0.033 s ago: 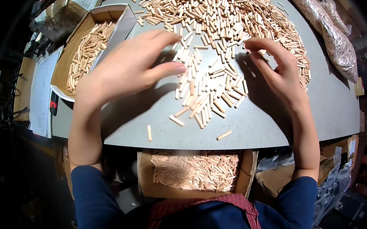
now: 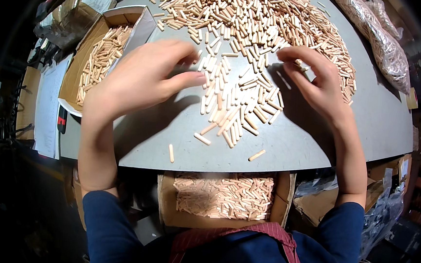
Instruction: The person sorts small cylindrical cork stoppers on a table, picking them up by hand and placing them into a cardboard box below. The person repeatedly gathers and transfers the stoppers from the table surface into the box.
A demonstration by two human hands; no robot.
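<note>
Short wooden dowels lie in a big heap (image 2: 248, 17) at the far side of the grey table (image 2: 292, 147). A looser patch of dowels (image 2: 229, 101) spreads from the heap toward me. My left hand (image 2: 151, 73) hovers at the left of this patch, thumb and fingers apart and slightly blurred. Over the heap's near right side is my right hand (image 2: 316, 80), its fingers curved and the thumb apart. No dowel shows in either hand. Two single dowels lie near the front edge, one at the left (image 2: 171, 153) and one at the right (image 2: 257, 155).
A cardboard box (image 2: 72, 80) partly filled with dowels stands at the left. Below the table's front edge, another open box (image 2: 166, 211) holds many dowels. A clear bag of dowels (image 2: 378, 43) lies at the far right. A red-and-black tool (image 2: 62, 120) rests by the left edge.
My left hand has shifted slightly left, its fingertips drawing back from the dowels. My right hand has moved a little to the left. The dowels look almost unchanged.
</note>
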